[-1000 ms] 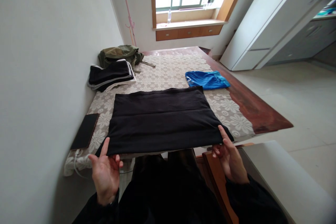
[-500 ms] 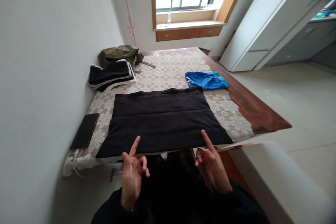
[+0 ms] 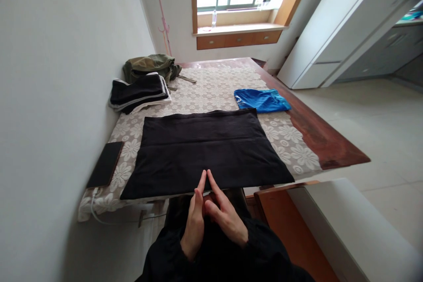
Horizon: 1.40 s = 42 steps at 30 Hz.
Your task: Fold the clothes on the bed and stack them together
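Observation:
A black cloth (image 3: 205, 145) lies folded flat on the flowered tablecloth (image 3: 214, 88), its near edge at the table's front. My left hand (image 3: 194, 220) and my right hand (image 3: 224, 216) meet side by side at the middle of that near edge. Each index finger lies stretched on top of the cloth's edge; the other fingers are curled below it, so both hands seem to pinch the edge.
A folded blue garment (image 3: 262, 100) lies to the right behind the cloth. At the back left are a black-and-white folded stack (image 3: 139, 92) and an olive bundle (image 3: 148, 65). A dark flat device (image 3: 105, 164) sits at the front left corner. A white cabinet (image 3: 330, 31) stands at right.
Both hands have slid inward along the cloth's near edge, from its two front corners to the middle, where they now touch. The cloth itself has not shifted.

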Motion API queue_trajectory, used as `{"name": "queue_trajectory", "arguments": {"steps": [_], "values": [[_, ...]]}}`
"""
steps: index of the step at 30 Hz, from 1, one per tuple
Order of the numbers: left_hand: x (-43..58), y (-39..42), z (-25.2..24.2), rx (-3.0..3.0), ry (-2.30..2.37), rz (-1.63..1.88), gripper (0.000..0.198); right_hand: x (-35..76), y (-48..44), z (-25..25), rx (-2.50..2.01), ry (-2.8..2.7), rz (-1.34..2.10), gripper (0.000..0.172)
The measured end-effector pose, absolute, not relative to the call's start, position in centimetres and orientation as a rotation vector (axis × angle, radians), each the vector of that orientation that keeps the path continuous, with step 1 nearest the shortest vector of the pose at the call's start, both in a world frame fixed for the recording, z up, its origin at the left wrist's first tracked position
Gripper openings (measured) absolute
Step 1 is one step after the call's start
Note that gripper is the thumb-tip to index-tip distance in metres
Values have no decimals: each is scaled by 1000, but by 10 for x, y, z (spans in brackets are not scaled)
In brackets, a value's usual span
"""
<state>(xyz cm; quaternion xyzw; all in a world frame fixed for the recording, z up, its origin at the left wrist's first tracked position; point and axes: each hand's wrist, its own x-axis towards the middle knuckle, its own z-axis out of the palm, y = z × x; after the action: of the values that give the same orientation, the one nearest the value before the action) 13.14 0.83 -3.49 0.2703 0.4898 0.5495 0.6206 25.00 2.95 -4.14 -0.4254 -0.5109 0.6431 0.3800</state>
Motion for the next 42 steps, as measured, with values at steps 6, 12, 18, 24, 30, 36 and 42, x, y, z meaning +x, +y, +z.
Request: {"name": "queue_trajectory", "arguments": {"steps": [6, 12, 18, 24, 30, 36, 42], "values": [[130, 8, -28, 522, 1061, 1234, 91, 258, 32, -43, -1001, -1204, 1774, 106], [110, 12, -12, 445, 1144, 1342, 95, 286, 38, -49, -1145, -1191, 1622, 95], [86, 12, -2, 356, 1161, 1416, 98, 314, 39, -48, -1214, -1036, 1522, 93], [55, 11, 8, 323, 1227, 1507, 102, 344, 41, -41, -1275, -857, 1440, 94], [30, 6, 9, 331, 1262, 1545, 108, 373, 46, -38, -1350, -862, 1342, 97], [-7, 1, -2, 419, 1470, 1536, 91, 418, 53, -47, -1509, -1058, 1117, 84], [-54, -3, -9, 904, 1796, 1216, 77, 469, 62, -58, -1597, -1543, 821, 51]]}}
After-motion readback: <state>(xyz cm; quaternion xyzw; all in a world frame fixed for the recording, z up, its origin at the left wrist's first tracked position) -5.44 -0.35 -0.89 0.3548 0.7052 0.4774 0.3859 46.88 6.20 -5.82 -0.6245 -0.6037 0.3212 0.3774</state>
